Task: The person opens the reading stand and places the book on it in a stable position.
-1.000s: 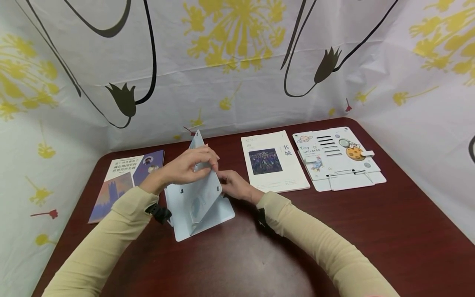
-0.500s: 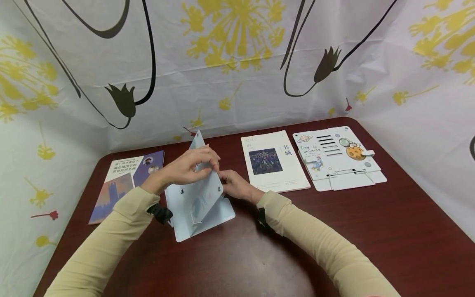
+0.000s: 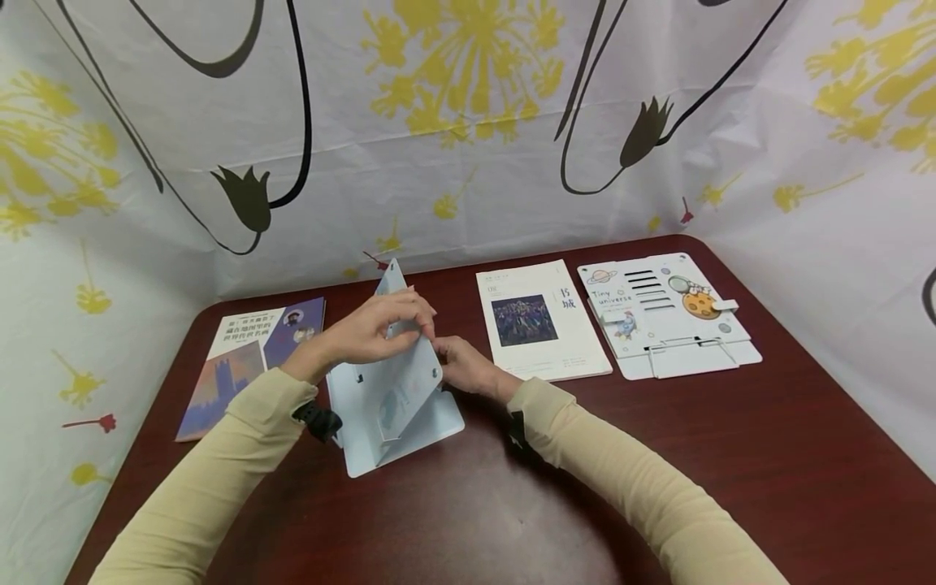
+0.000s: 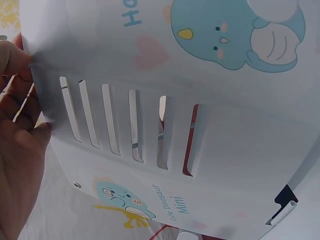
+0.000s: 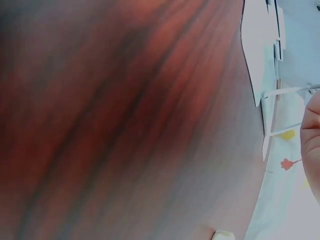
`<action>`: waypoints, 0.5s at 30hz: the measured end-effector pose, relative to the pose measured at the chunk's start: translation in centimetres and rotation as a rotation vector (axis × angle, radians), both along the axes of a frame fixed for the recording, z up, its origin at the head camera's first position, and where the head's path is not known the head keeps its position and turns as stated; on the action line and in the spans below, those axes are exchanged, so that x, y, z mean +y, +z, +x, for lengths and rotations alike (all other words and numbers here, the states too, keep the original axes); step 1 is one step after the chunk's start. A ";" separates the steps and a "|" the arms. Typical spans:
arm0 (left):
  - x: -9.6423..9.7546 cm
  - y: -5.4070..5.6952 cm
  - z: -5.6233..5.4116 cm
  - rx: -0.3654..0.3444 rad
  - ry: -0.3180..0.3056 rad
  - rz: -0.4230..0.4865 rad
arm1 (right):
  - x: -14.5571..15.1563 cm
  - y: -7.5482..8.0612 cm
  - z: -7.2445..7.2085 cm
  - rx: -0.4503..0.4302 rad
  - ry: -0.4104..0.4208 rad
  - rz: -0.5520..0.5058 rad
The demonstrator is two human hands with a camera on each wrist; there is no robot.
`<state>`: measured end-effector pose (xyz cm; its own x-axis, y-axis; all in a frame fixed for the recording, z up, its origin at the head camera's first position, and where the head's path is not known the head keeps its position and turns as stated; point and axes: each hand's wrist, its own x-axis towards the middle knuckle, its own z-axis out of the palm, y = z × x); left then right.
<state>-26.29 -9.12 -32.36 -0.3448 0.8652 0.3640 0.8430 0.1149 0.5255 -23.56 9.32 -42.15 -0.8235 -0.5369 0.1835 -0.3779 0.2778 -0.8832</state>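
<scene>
A pale blue book stand [image 3: 405, 390] stands on the table with its panel tilted up from a flat base plate [image 3: 358, 461]. My left hand [image 3: 376, 327] grips the panel's top edge. In the left wrist view, the thumb and fingers of that hand [image 4: 20, 155] lie at the edge, beside a row of slots and dinosaur prints on the panel [image 4: 240, 135]. My right hand [image 3: 468, 366] is behind the panel, its fingertips partly hidden. The right wrist view shows the hand [image 5: 311, 145] at the ends of the thin wire support [image 5: 287, 91], which it holds.
A purple and white book [image 3: 241, 357] lies at the left, partly behind the left forearm. Right of the stand lies a cream book [image 3: 544, 357] with a dark picture. Farther right is a folded white book stand [image 3: 658, 325] with space prints. A patterned cloth [image 3: 468, 203] hangs behind the table.
Both hands stay at the stand. Its panel corner has shifted very slightly right; the whole head view has also moved a little.
</scene>
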 end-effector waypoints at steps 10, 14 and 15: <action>-0.4 -0.4 -0.4 -0.005 0.033 0.035 | 0.1 0.1 1.0 -0.007 -0.044 -0.029; -0.4 -0.4 -0.6 0.003 0.042 0.034 | 0.1 0.2 1.3 -0.009 -0.067 -0.031; -0.4 -0.4 -0.6 0.003 0.044 0.034 | 0.1 0.2 1.3 -0.014 -0.073 -0.034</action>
<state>-26.91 -9.55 -32.74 -0.3815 0.8364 0.3936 0.8389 0.1345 0.5274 -22.24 9.46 -41.93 -0.8627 -0.4690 0.1891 -0.3457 0.2742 -0.8974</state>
